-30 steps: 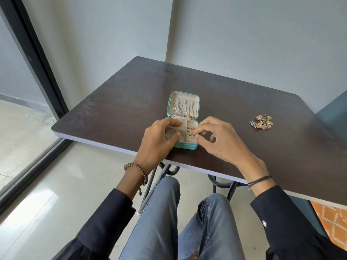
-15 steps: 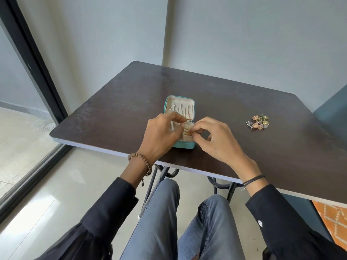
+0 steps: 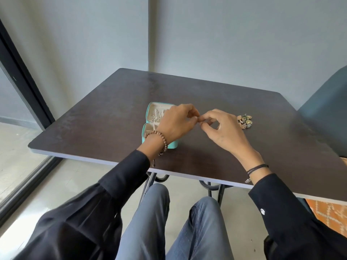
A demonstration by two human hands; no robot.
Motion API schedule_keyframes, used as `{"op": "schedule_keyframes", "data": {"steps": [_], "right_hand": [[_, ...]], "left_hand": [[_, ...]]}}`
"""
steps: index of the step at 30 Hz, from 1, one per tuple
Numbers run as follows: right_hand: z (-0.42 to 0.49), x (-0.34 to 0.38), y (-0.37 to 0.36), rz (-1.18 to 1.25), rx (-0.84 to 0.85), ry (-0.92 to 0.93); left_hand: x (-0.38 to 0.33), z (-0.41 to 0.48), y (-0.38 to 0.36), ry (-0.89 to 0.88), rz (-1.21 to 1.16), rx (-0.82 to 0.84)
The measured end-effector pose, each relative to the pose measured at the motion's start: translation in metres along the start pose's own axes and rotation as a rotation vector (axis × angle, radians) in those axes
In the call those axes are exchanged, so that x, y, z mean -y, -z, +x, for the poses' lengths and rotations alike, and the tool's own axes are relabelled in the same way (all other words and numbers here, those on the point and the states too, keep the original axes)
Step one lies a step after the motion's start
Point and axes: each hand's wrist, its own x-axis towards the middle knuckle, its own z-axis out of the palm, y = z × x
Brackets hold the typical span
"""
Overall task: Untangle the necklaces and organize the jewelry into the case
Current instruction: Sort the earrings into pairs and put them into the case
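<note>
The teal case lies open on the worktop, toward its near-left part, and is already partly stocked. Silvery pieces hang inside the raised lid, while the base is mostly hidden under the left wrist. Just to the right of the case, the left hand and the right hand meet fingertip to fingertip above the worktop. Each grip is pinched closed on what is probably a small piece, too tiny and too covered to identify. The job looks to be well past its start but not finished. A tangled cluster of coppery, gold and greenish charms still sits loose, just beyond the right hand and well apart from the case. It is bunched tight, with no chain laid out straight.
</note>
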Motion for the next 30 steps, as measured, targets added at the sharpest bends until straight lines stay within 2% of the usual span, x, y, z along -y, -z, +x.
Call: {"op": "schedule_keyframes", "data": {"steps": [18,24,30], "right_hand": [[0.018,-0.142,0.088,-0.211,-0.040,-0.327],[0.029,-0.177,0.094,-0.241,0.154,-0.395],[0.042,-0.194,0.084,-0.293,0.189,-0.327]], "left_hand": [[-0.074,0.110,-0.106,-0.151,0.285,0.353],[-0.078,0.125,-0.140,-0.174,0.292,0.422],[-0.069,0.129,-0.155,-0.144,0.359,0.427]]}}
